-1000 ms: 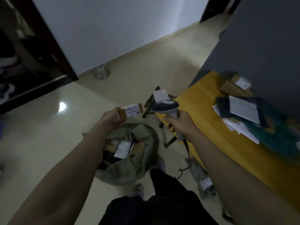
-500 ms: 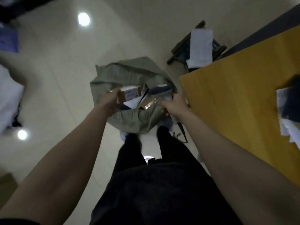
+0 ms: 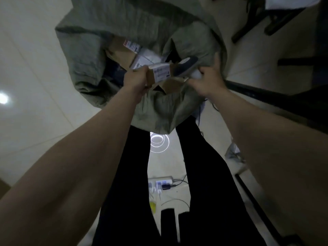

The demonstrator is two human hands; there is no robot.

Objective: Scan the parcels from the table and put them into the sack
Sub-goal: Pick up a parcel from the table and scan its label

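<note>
Far left: pale tiled floor (image 3: 35, 82), with a ceiling light mirrored in it. Next, the grey-green sack (image 3: 92, 68), slumped on the floor, mouth gaping upward; inside, a brown carton (image 3: 122, 50) with a red-and-white label and other labelled parcels, partly in shadow.

Centre: left hand (image 3: 135, 80) curled round the near end of a small brown parcel (image 3: 159, 73), white label facing up. Parcel held directly over the sack's mouth, just above the ones already inside. Long axis running left to right, free end pointing at the scanner. Probably only a release needed now: straight down, the drop landing within the sack.

Right of that: right hand (image 3: 207, 80) wrapped round the white handle of the scanner (image 3: 184, 67), dark head pointing left and almost touching the parcel's free end. Cannot tell whether those fingers also pinch the sack's rim. Left hand the nearer one to the opening, and the only one carrying a parcel.

Far right: dark frame of the bench (image 3: 266, 98), top out of sight. Near, between the legs: a power strip (image 3: 159, 183) on the floor.
</note>
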